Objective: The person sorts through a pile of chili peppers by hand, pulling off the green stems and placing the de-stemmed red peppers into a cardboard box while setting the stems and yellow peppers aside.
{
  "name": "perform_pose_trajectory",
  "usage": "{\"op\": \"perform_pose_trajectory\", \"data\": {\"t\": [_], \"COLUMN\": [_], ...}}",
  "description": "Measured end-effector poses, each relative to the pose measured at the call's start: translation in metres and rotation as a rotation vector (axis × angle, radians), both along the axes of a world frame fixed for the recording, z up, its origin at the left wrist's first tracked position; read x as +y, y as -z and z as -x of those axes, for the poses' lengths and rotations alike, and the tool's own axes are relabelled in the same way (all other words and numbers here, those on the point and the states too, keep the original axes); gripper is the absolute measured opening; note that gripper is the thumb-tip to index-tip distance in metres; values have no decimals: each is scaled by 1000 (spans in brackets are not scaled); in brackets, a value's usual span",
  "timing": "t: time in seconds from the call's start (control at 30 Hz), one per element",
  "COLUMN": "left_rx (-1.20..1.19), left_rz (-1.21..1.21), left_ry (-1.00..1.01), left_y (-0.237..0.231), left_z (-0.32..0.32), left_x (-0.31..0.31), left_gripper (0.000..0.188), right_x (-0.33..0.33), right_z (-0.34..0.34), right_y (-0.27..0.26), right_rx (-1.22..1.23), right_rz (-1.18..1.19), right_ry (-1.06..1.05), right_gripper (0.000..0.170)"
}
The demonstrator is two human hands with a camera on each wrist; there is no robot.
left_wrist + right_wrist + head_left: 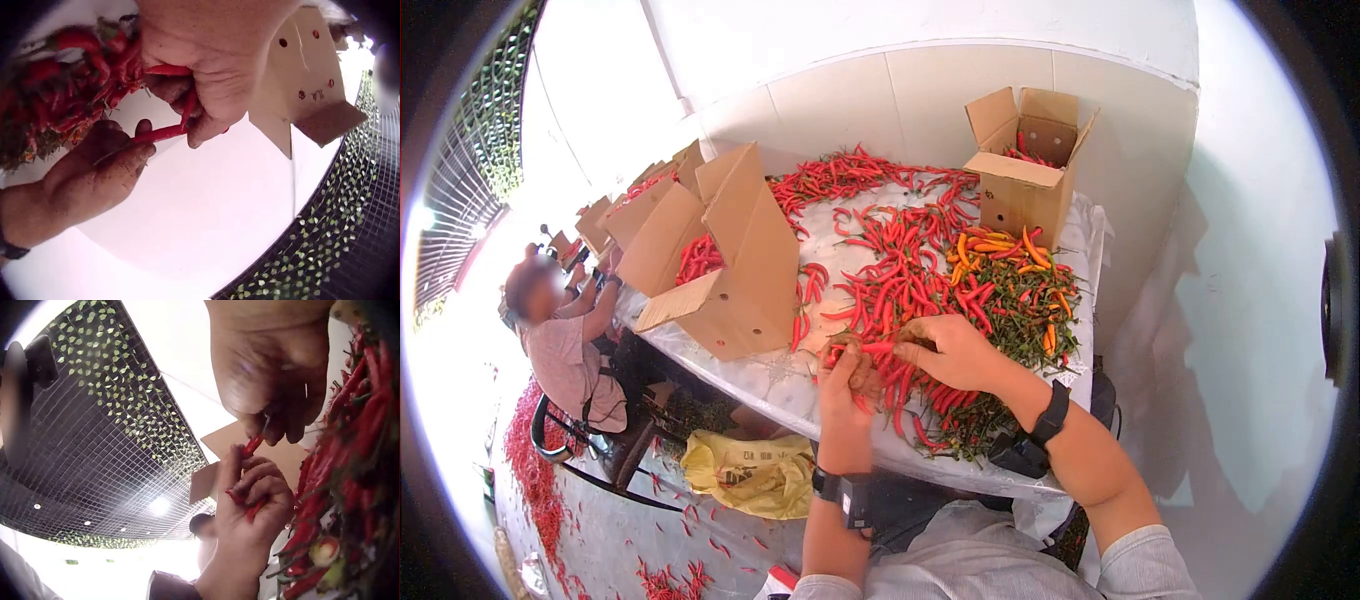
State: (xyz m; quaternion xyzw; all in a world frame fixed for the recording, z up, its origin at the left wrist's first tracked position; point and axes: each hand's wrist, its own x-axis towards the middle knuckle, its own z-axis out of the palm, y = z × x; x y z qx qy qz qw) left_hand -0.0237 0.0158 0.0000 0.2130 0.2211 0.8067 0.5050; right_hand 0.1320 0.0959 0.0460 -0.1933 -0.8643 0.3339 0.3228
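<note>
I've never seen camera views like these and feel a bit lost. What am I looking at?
No machine here, just someone's bare left hand and right hand. The wide picture looks down from a camera on the head; the other two come from wrist cameras, left and right. On the table lie heaped red peppers, some orange peppers and what look like green stems, beside open cardboard boxes. One red pepper is in the grip of both hands; the left hand also holds more peppers.
</note>
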Motion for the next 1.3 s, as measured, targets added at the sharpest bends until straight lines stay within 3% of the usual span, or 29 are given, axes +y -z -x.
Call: {"op": "perform_pose_trajectory", "data": {"t": [0.17,0.27,0.47,0.67,0.77,0.87,1.07,1.3], "left_rx": [-105,-33,-237,84,243,505,731,794], "left_rz": [58,-83,-50,169,104,133,93,92], "left_ry": [-48,63,4,-73,-66,0,-74,-45], "left_y": [-5,7,4,-2,2,8,15,5], "left_z": [-2,5,9,-1,-2,-2,-9,-15], "left_x": [0,-1,4,4,7,5,8,3], "left_gripper": [6,7,13,11,14,20,24,22], "right_x": [5,10,18,23,15,14,8,-4], "right_z": [-4,-4,-9,-10,-16,-17,-10,-10], "right_y": [-5,-1,-3,-2,-16,-16,-6,-16], "right_rx": [-50,-35,41,195,163,168,58,35], "right_rz": [83,126,264,196,310,207,-227,-303], "right_ry": [21,14,68,-7,35,111,94,117], "right_gripper": [29,29,26,21,18,20,20,19]}}
